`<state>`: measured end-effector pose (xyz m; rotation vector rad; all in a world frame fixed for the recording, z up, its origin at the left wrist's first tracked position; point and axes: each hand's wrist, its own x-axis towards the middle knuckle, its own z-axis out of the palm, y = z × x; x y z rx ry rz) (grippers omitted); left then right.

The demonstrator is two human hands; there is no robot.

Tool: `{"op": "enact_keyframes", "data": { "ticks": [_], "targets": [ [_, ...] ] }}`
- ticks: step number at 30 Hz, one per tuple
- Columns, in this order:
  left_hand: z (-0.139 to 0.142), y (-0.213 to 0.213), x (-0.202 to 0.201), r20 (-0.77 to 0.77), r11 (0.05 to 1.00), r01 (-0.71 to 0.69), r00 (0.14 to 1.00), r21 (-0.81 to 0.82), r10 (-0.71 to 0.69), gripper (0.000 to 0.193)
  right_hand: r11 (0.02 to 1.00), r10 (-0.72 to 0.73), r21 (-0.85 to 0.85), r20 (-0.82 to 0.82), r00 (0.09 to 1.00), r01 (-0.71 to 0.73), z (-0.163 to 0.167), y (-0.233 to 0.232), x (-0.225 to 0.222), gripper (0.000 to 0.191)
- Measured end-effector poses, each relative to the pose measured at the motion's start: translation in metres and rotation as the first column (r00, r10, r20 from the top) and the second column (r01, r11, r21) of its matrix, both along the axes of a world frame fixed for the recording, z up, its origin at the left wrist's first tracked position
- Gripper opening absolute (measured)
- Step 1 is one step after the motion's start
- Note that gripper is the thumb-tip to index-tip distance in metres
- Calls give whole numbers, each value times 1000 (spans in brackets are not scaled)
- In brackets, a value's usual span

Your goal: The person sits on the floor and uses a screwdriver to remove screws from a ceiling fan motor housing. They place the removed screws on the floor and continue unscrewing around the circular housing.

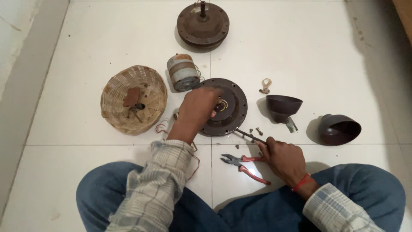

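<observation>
- Brown and round, a metal motor plate (229, 107) is seen lying flat on the white tiled floor (322, 56), in front of crossed legs in blue jeans (360, 193).
- The left hand (198, 107) is laid on the plate's middle, with fingers (213, 95) curled down over coloured wires; what is pinched cannot be told.
- A thin dark rod (251, 136) is gripped by the right hand (283, 157), with fingers closed tight around its end, just beside the plate's edge.
- Red-handled pliers (244, 165) are left on the floor, touching the right hand.
- A woven basket (134, 99), a wire coil (183, 72), a second round motor part (203, 25) and two dark cups (283, 107) (340, 129) are spread around.
</observation>
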<state>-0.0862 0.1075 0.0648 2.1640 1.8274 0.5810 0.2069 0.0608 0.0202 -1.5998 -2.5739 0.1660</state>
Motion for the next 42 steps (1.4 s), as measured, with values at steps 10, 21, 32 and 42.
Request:
{"op": "enact_keyframes", "data": {
  "ticks": [10, 21, 32, 42],
  "targets": [
    [-13, 13, -8, 9, 994, 58, 998, -96, -57, 26, 929, -163, -339, -21, 986, 146, -12, 3, 0, 58],
    [-18, 3, -3, 84, 999, -4, 996, 52, -1, 27, 398, -521, -915, -165, 837, 67, -48, 27, 18, 77],
    [-29, -1, 10, 32, 994, -36, 999, 101, 33, 30, 619, -268, -779, -88, 959, 101, -15, 21, 1, 55],
    [-26, 0, 9, 48, 995, -39, 998, 89, 34, 29, 980, 99, -164, -85, 991, -112, -22, 5, 2, 36]
  ]
}}
